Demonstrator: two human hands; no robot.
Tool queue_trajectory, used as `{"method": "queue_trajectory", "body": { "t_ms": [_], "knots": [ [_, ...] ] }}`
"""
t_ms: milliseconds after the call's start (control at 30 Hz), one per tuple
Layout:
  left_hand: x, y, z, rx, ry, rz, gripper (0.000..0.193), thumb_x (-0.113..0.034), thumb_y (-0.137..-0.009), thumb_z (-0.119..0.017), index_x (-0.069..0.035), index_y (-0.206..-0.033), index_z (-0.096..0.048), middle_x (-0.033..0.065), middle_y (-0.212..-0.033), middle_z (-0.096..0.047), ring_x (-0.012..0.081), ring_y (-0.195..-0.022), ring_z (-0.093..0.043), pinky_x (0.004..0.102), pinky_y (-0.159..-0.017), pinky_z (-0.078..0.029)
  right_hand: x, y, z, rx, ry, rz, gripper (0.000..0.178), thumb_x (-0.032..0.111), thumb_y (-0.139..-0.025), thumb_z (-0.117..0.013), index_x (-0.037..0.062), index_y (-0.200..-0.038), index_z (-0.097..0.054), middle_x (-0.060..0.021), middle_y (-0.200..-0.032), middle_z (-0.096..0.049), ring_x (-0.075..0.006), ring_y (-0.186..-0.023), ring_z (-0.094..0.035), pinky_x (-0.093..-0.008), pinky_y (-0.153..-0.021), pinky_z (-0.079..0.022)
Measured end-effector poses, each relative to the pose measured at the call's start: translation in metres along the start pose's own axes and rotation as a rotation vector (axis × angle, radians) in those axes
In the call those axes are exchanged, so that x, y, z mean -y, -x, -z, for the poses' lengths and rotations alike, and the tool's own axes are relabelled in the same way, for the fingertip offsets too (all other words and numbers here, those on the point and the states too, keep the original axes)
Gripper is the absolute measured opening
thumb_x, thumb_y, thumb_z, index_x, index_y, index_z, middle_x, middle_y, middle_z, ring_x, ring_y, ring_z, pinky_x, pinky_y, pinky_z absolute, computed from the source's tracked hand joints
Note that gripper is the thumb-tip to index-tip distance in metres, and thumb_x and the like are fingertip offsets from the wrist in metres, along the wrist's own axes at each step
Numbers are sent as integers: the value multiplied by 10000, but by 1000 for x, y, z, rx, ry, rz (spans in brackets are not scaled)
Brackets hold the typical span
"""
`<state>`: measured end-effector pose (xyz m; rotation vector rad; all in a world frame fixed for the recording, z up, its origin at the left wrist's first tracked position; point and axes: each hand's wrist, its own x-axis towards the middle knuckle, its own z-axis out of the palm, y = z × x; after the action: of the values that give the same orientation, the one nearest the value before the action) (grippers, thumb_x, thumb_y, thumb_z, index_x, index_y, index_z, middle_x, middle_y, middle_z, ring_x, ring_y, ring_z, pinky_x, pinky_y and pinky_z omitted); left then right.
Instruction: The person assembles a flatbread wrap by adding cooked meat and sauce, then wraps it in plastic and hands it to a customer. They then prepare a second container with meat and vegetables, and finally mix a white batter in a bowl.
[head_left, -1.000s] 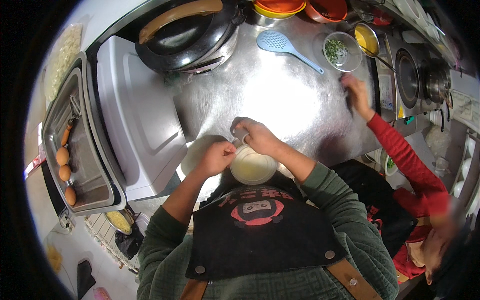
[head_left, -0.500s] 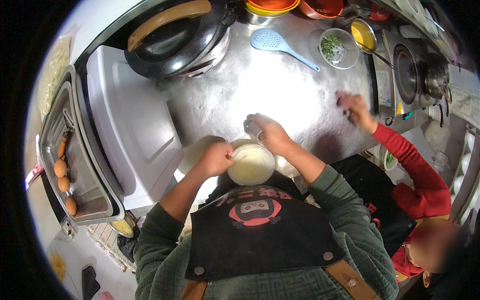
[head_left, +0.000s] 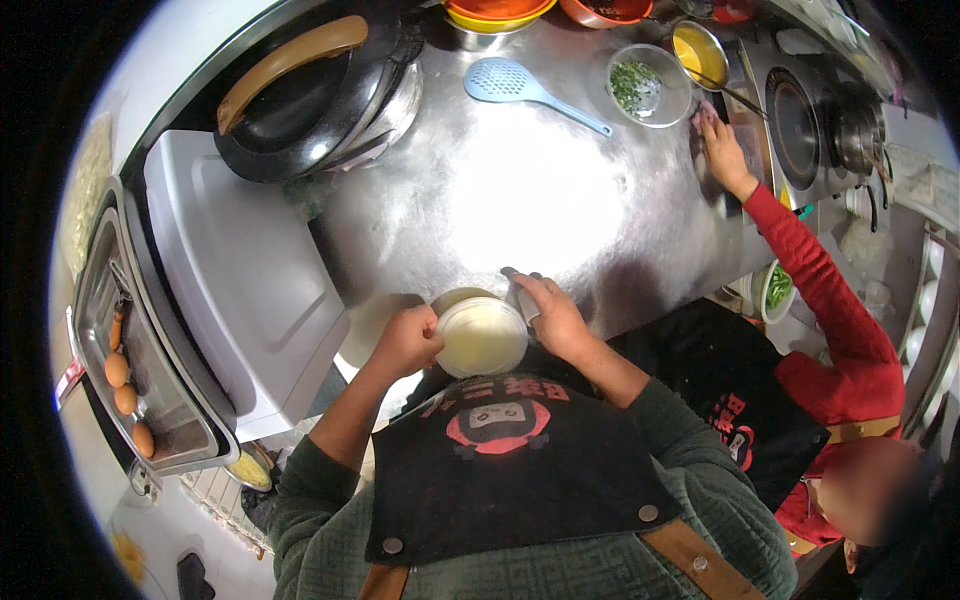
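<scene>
A round, clear plastic tub (head_left: pixel 482 340) with pale yellow contents stands at the counter's near edge, close to my apron. My left hand (head_left: pixel 405 342) is closed at its left rim, the fingers curled in and the thumb side touching the tub. On the other side, my right hand (head_left: pixel 553 318) is bent round a small pale grey piece with a dark end, pressed near the tub's right rim. What that piece is cannot be made out. A light blue slotted spoon (head_left: pixel 503 80) lies farther off on the metal counter.
A co-worker's hand (head_left: pixel 727 155) presses a purplish cloth (head_left: pixel 704 115) beside the stove (head_left: pixel 797 125). Chopped greens fill a clear bowl (head_left: pixel 650 85); a metal pot (head_left: pixel 699 55) holds yellow liquid. Left stand a white box (head_left: pixel 240 270), a lidded black pan (head_left: pixel 310 110) and a tray (head_left: pixel 180 410) with eggs.
My right hand has come down from the tub's far rim to its right side. The co-worker's hand with the cloth has moved away toward the stove. The whole view has shifted slightly.
</scene>
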<state>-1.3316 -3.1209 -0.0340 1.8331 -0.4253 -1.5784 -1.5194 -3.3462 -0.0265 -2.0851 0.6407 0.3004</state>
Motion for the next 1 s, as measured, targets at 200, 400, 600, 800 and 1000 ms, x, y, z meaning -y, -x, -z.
{"method": "queue_trajectory", "body": {
  "t_ms": [200,400,600,800,1000],
  "knots": [
    [1,8,-7,-39,26,36,168,-54,-827,-659,-23,-798,-496,101,-654,-622,183,-555,-675,326,-501,-534,-15,23,-17,34,-11,-70,544,-67,-748,-664,122,-1245,-552,-217,-1147,-565,-446,-1070,-588,-473,-898,-510],
    [13,22,-9,-56,68,118,151,-19,-874,-623,-14,-847,-475,106,-670,-625,197,-602,-708,329,-521,-565,-15,35,-26,83,-75,-84,453,-17,-766,-650,105,-1190,-549,-240,-1118,-564,-461,-1044,-581,-483,-868,-495],
    [27,36,-16,-87,235,183,160,23,-880,-602,-5,-853,-447,116,-766,-593,261,-681,-734,363,-572,-625,-12,40,-24,218,-34,-40,394,64,-810,-624,121,-1192,-540,-268,-1123,-575,-497,-1017,-596,-539,-837,-497],
    [29,49,-23,-102,322,239,131,54,-890,-555,-7,-891,-439,128,-840,-596,281,-725,-737,370,-629,-648,-8,38,-24,384,59,-78,421,196,-852,-651,133,-1240,-503,-239,-1147,-577,-451,-1048,-620,-522,-857,-522],
    [60,55,-42,-163,507,244,140,22,-901,-574,19,-1024,-505,153,-925,-646,255,-726,-718,342,-642,-632,-13,38,-28,436,-4,19,452,179,-836,-681,86,-1233,-487,-231,-1137,-584,-432,-1072,-621,-493,-873,-534]
  ]
}}
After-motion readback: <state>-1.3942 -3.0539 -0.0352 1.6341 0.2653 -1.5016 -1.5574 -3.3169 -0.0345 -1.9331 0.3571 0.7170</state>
